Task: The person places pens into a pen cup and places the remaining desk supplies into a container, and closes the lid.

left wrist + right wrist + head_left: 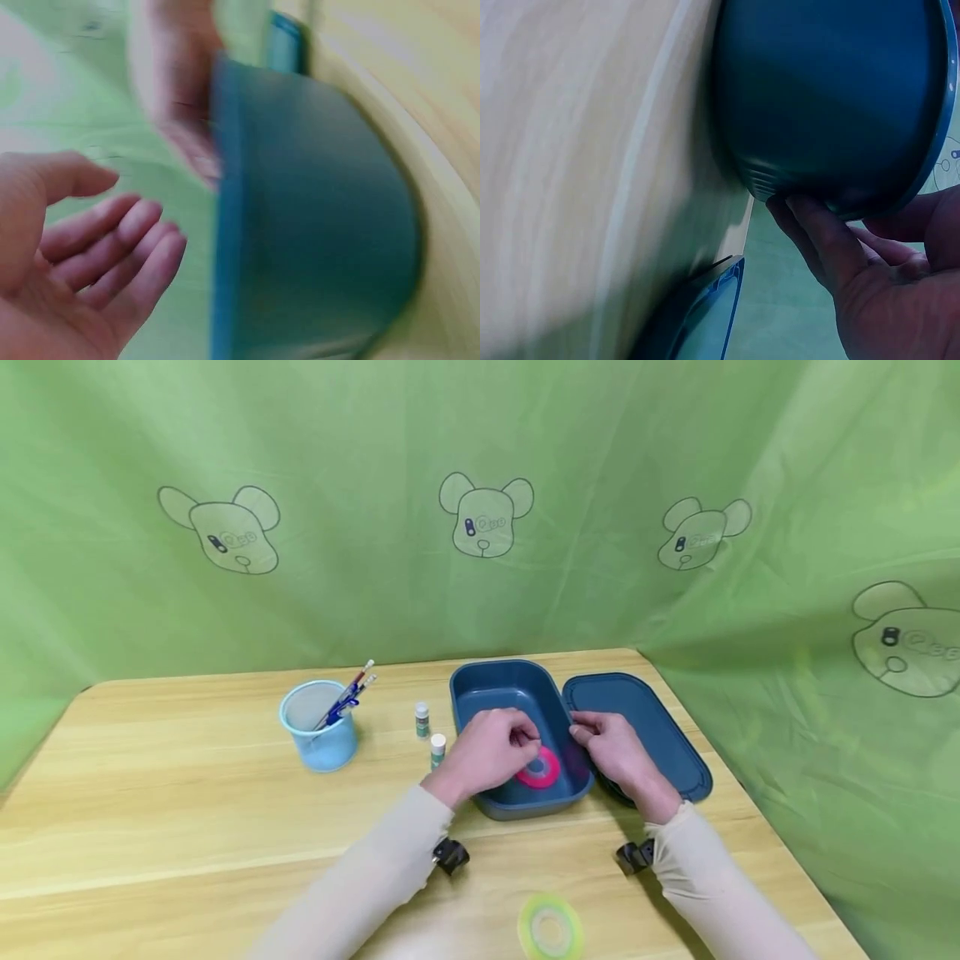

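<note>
A dark blue rectangular box (501,677) stands uncovered on the table. Inside its near end lies a bright pink ring (539,768), partly covered by my left hand (495,750). That hand hovers above the box with loosely bent fingers; the left wrist view shows nothing between the thumb and fingers (135,240). My right hand (611,747) grips the box's right wall, thumb at the rim and fingers against the outside, as the right wrist view (885,262) shows. Under and beyond that hand lies the box's dark blue lid (637,714), flat on the table.
Left of the box stand two small white-capped bottles (422,721), the nearer partly hidden by my left forearm. Farther left is a light blue cup (327,747) with several pens. A yellow-green ring (551,929) lies near the front. Green curtains (360,602) border the table.
</note>
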Demonstrator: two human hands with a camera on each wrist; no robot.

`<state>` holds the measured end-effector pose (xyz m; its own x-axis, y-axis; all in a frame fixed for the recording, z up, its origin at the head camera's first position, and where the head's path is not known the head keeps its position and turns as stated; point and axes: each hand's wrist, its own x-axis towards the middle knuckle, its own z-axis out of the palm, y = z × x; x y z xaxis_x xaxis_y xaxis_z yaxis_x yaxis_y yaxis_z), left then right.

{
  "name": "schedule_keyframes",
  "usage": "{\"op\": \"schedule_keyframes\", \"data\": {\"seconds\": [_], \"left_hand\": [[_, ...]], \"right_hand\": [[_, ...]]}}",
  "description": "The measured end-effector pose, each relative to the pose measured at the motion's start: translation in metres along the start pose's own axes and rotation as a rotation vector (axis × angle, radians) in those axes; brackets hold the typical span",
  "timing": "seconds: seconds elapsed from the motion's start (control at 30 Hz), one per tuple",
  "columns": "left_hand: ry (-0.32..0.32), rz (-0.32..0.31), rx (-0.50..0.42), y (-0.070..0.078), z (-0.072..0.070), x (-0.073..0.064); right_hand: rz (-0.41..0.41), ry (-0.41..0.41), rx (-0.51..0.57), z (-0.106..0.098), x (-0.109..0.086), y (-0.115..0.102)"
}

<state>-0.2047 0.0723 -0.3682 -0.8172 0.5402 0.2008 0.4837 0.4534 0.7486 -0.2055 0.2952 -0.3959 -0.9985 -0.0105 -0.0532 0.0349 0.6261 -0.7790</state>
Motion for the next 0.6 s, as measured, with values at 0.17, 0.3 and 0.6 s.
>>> {"op": "schedule_keyframes", "data": {"seconds": [0.17, 0.3, 0.6], "left_hand": [[-0.068, 0.017, -0.248, 0.016, -0.030, -0.036], [-0.148, 0.021, -0.327, 0.020, -0.037, -0.061], [-0.244, -0.096, -0.302, -0.002, -0.007, -0.091]], "right_hand": [[-0.003, -0.003, -0.012, -0.001, 0.000, -0.001], [0.015, -0.014, 0.013, -0.003, -0.001, 0.000], [0.027, -0.033, 0.048, -0.002, 0.000, 0.001]]}}
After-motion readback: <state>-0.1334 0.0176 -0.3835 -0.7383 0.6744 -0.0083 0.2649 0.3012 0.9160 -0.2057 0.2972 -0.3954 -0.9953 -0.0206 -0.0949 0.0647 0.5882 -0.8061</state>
